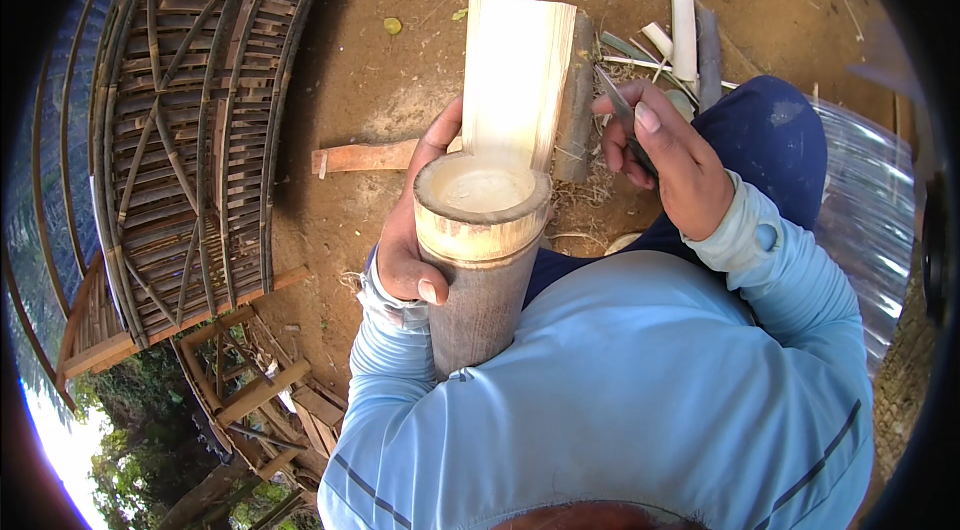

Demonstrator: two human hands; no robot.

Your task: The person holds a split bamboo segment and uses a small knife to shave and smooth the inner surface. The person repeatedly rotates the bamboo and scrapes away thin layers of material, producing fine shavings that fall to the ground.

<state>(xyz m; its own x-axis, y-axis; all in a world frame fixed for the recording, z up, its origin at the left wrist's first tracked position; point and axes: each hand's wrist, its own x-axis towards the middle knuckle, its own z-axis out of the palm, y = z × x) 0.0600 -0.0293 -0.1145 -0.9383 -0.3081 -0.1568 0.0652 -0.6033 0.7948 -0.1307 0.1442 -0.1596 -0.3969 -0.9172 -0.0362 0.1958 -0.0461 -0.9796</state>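
Note:
My left hand (405,240) is wrapped round a thick bamboo tube (478,300), its thumb on the near side. The tube's lower end leans against my light-blue shirt. Its pale cut rim encloses a shallow hollow with a light floor. From the far side of the rim stands a tall, bright bamboo slat (515,70); whether it is one piece with the tube I cannot tell. My right hand (685,165) is closed on a small knife (617,102), with the blade pointing up and left, apart from the bamboo. Its handle is mostly hidden by the fingers.
A slatted bamboo structure (190,120) stands at the left. Beyond my right hand lie cut bamboo pieces (684,30) and shavings on the dirt ground (400,40). A reddish wooden strip (365,158) lies behind the tube. Clear ridged sheeting (865,220) is at the right, beside my knee (775,135).

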